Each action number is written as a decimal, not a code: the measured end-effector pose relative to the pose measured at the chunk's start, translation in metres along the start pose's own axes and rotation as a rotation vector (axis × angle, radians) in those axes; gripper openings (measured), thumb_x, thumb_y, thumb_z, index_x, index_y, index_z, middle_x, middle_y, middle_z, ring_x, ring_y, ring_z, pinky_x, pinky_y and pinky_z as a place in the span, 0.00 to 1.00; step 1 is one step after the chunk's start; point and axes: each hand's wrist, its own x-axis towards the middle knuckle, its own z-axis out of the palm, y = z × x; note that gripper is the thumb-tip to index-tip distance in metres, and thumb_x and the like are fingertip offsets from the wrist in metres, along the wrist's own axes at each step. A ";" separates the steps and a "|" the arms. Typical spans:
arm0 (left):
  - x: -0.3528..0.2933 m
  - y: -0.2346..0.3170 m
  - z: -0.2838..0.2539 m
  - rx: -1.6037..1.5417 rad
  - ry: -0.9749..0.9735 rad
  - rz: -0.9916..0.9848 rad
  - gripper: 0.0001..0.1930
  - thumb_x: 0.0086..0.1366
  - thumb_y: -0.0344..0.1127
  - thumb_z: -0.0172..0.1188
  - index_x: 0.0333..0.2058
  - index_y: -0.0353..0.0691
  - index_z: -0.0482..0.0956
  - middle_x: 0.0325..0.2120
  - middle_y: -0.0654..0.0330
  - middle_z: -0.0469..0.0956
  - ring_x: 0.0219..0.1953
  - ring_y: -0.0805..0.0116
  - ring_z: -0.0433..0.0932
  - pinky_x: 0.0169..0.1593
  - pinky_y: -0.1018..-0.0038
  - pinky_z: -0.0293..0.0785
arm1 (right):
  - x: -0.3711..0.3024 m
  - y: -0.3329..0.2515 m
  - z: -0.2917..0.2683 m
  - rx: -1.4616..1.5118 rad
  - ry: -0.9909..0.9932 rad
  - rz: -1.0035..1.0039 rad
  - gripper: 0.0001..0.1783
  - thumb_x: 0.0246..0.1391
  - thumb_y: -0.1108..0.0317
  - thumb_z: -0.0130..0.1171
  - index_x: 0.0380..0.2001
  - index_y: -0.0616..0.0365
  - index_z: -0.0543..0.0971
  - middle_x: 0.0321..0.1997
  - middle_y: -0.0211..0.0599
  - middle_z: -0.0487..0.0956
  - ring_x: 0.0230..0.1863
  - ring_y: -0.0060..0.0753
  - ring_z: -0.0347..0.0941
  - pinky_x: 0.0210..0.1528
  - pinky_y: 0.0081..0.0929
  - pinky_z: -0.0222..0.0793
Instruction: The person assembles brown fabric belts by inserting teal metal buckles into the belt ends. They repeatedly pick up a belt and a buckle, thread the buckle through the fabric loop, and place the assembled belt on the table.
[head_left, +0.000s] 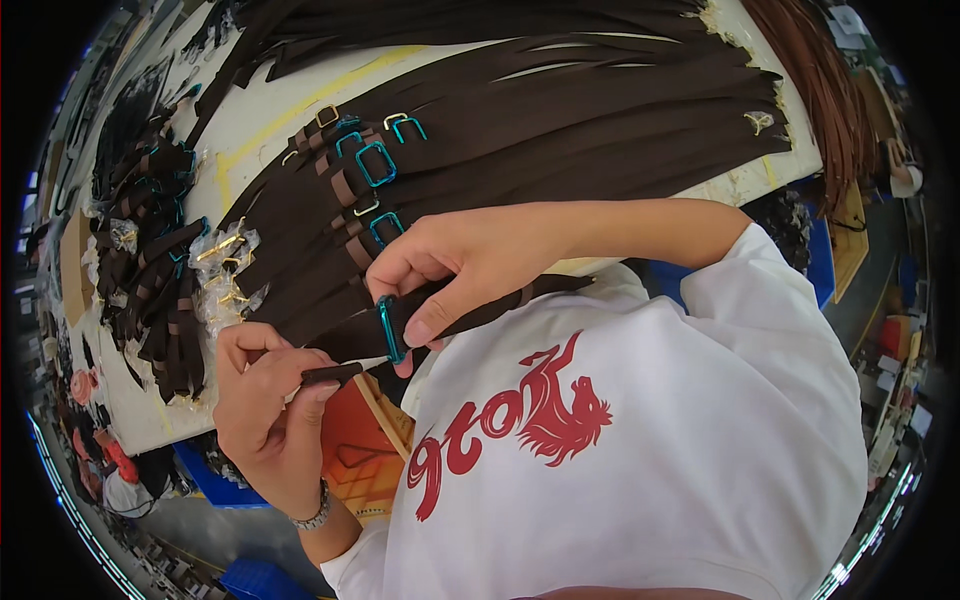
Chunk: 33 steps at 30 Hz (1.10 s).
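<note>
Close to my shirt I hold a dark brown belt (470, 318) with a teal-wrapped buckle (391, 330) on it. The thumb and fingers of my right hand (455, 265) pinch the belt beside the buckle. To the left, my left hand (262, 390) is closed on the belt's folded end (330, 373), thumb pressed against it. Part of the strap runs back behind my right hand. Beyond my hands, a row of similar belts with teal buckles (377, 163) and brown keeper loops (343, 187) lies on the table.
Many dark belts (600, 120) are spread across the white table (150, 415). A tangled heap of buckled belts (150, 270) lies at left, beside gold buckles in clear plastic (228, 262). Reddish-brown straps (805, 90) hang at the far right. Blue bins (215, 475) stand below the table.
</note>
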 end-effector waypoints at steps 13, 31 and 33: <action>-0.017 0.007 0.018 -0.475 -0.305 -0.727 0.04 0.71 0.22 0.66 0.37 0.25 0.86 0.27 0.62 0.84 0.27 0.79 0.79 0.32 0.81 0.74 | -0.022 0.023 0.043 -0.072 0.135 0.056 0.13 0.72 0.67 0.56 0.46 0.66 0.83 0.36 0.32 0.87 0.29 0.19 0.75 0.35 0.24 0.75; -0.059 -0.036 0.060 -0.994 -0.332 -0.987 0.09 0.73 0.32 0.67 0.38 0.29 0.85 0.24 0.62 0.81 0.19 0.84 0.67 0.24 0.84 0.56 | -0.030 0.037 0.053 -0.491 0.354 0.008 0.24 0.63 0.62 0.64 0.58 0.60 0.73 0.39 0.51 0.85 0.38 0.50 0.84 0.44 0.45 0.77; -0.063 -0.039 0.063 -1.058 -0.240 -0.979 0.10 0.75 0.33 0.66 0.38 0.30 0.84 0.24 0.61 0.81 0.20 0.84 0.68 0.24 0.84 0.57 | -0.031 0.040 0.053 -0.555 0.365 -0.049 0.27 0.60 0.60 0.68 0.57 0.61 0.74 0.39 0.52 0.84 0.41 0.54 0.83 0.47 0.49 0.76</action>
